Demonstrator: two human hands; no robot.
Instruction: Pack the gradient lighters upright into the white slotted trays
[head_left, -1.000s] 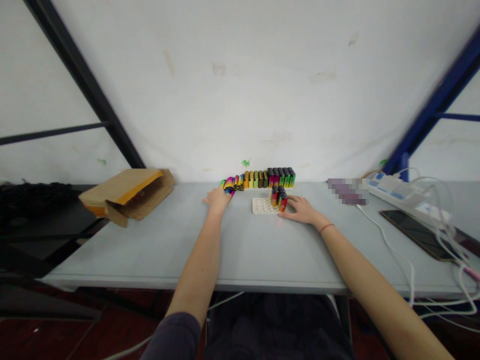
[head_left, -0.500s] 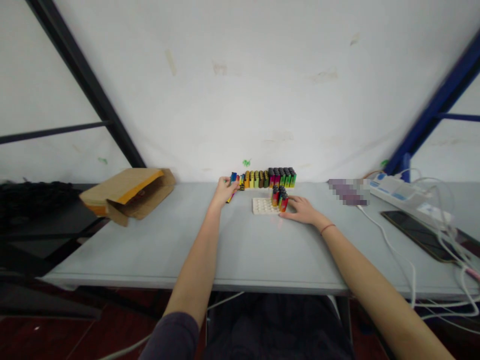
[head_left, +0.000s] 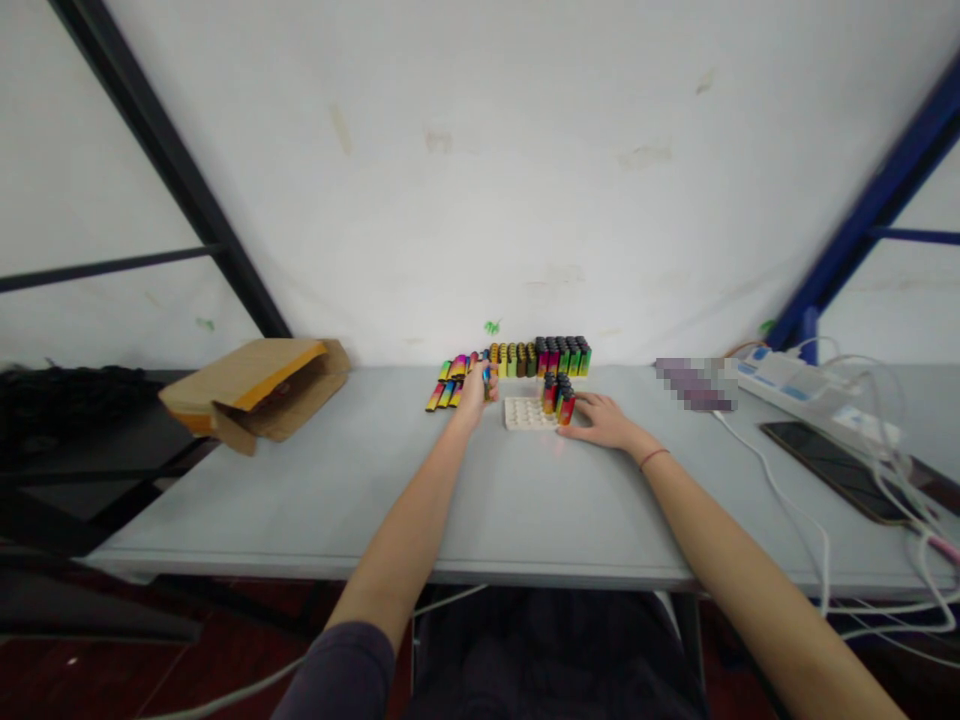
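Note:
My left hand (head_left: 474,394) is closed round a colourful lighter (head_left: 487,384), just left of a white tray with round holes (head_left: 525,413). Several lighters with dark tops (head_left: 559,397) stand upright in the right part of this tray. My right hand (head_left: 602,422) grips the tray's right end, with the thumb at the front and the fingers behind, close against the standing lighters. Beyond my left hand, more loose lighters (head_left: 448,394) lie on their sides in two rough rows.
Behind the tray, yellow and olive lighters (head_left: 512,360) and pink and green ones (head_left: 562,356) stand in tight rows by the wall. An open cardboard box (head_left: 255,385) lies at left. A phone (head_left: 832,470), a power strip (head_left: 817,395) and cables are at right.
My left hand has moved right and nearer the tray, carrying a lighter away from the loose ones, which now show. My right hand stays at the tray's right end.

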